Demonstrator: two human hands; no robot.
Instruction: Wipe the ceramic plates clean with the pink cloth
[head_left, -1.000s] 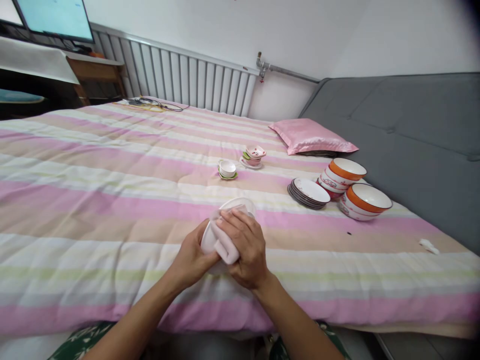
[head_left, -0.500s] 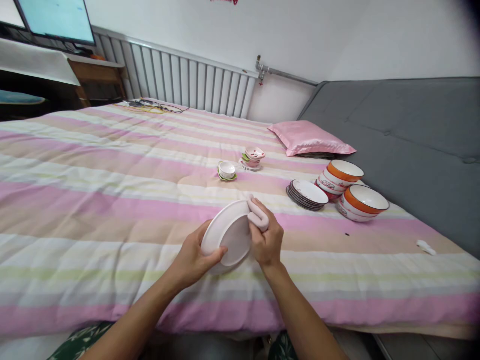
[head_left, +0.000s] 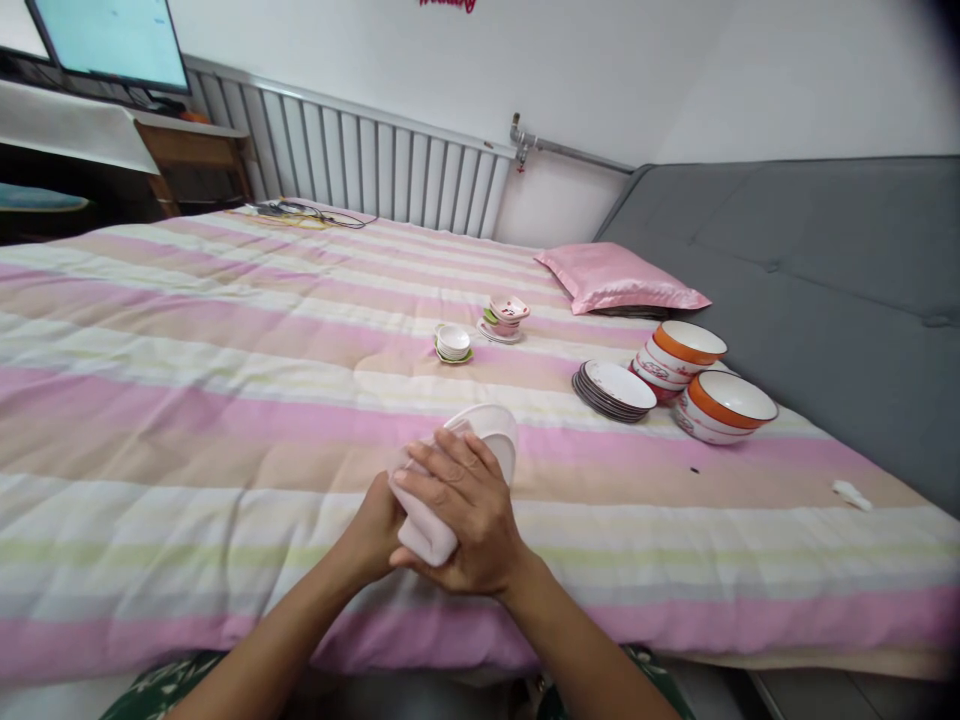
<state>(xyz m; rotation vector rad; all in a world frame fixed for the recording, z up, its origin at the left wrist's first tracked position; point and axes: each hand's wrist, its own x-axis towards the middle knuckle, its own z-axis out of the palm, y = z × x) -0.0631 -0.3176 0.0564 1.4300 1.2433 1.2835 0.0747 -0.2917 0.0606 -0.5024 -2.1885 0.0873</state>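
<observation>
A white plate (head_left: pixel 501 428) is held tilted above the front part of the bed. My left hand (head_left: pixel 379 524) grips it at its left side, the fingers mostly hidden behind the plate and the cloth. A folded pale pink cloth (head_left: pixel 426 532) lies against the plate's near left part. Over the cloth is my right hand (head_left: pixel 474 512), its fingers bent across it and pressing it to the plate, the thumb below.
On the striped bedspread (head_left: pixel 225 440) stand small white bowls (head_left: pixel 453 342), pink dishes (head_left: pixel 507 310), a plate stack (head_left: pixel 615 384), stacked orange-rimmed bowls (head_left: pixel 681 350) and another large bowl (head_left: pixel 727 405). A pink pillow (head_left: pixel 622 278) lies by the grey headboard (head_left: pixel 810 240).
My right hand has moved the cloth from the plate's upper right rim to its near left side. The plate has turned in my left hand, whose thumb no longer shows on it.
</observation>
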